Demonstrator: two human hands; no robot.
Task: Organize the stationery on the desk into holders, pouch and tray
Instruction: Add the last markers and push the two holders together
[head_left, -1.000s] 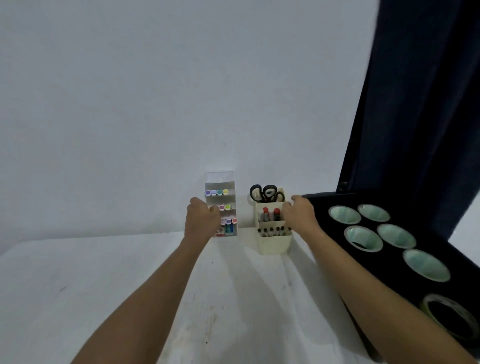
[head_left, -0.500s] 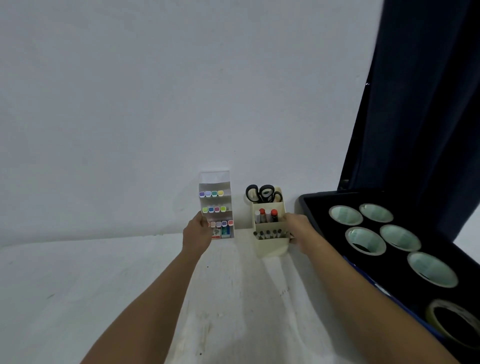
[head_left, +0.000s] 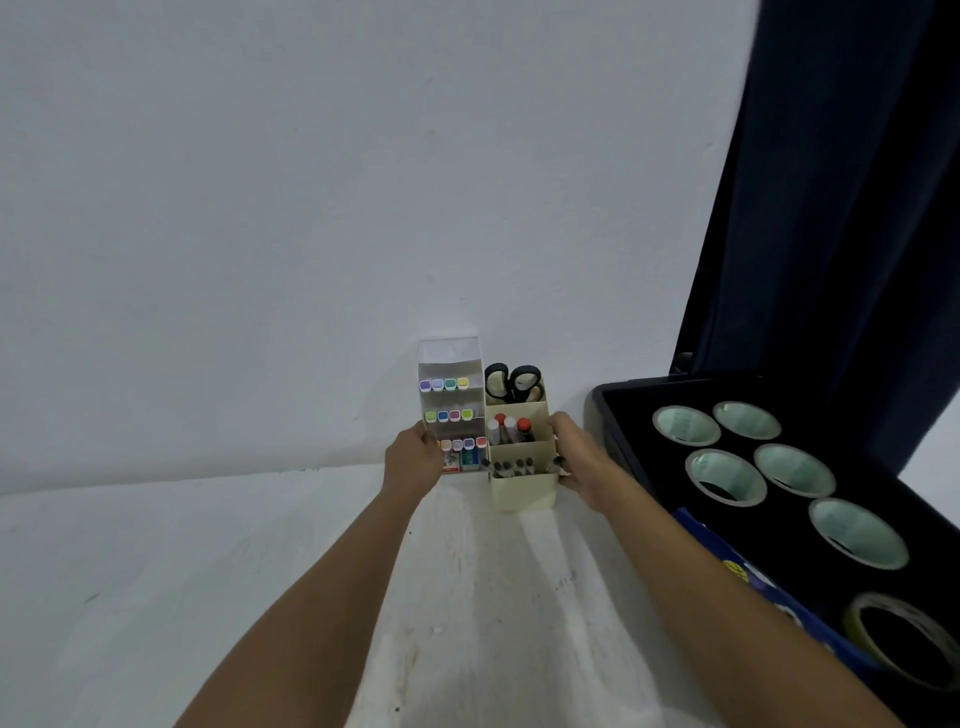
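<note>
**Inspector:** Holders are standing side by side at the back of the desk (head_left: 156, 597), against the wall: the clear tiered holder (head_left: 451, 364) with its rows of coloured markers, and the cream holder (head_left: 522, 491) carrying scissors (head_left: 511, 382) and pens.

**Clerk:** And the hands?

**Inspector:** The left hand (head_left: 413, 457) is gripping the clear holder's left edge, fingers curled round it. The right hand (head_left: 579, 457) is holding the cream holder's right side, fingers wrapped about the wall (the fingertips are partly hidden behind it).

**Clerk:** Which step is this?

**Inspector:** I am judging it as final placement, squaring the two filled holders together. The black tray (head_left: 613, 400) is sitting to the right, with its tape rolls (head_left: 724, 475).

**Clerk:** Next move?

**Inspector:** Probably closing any gap evenly, keeping both upright, then releasing without tipping the tall clear one.
</note>
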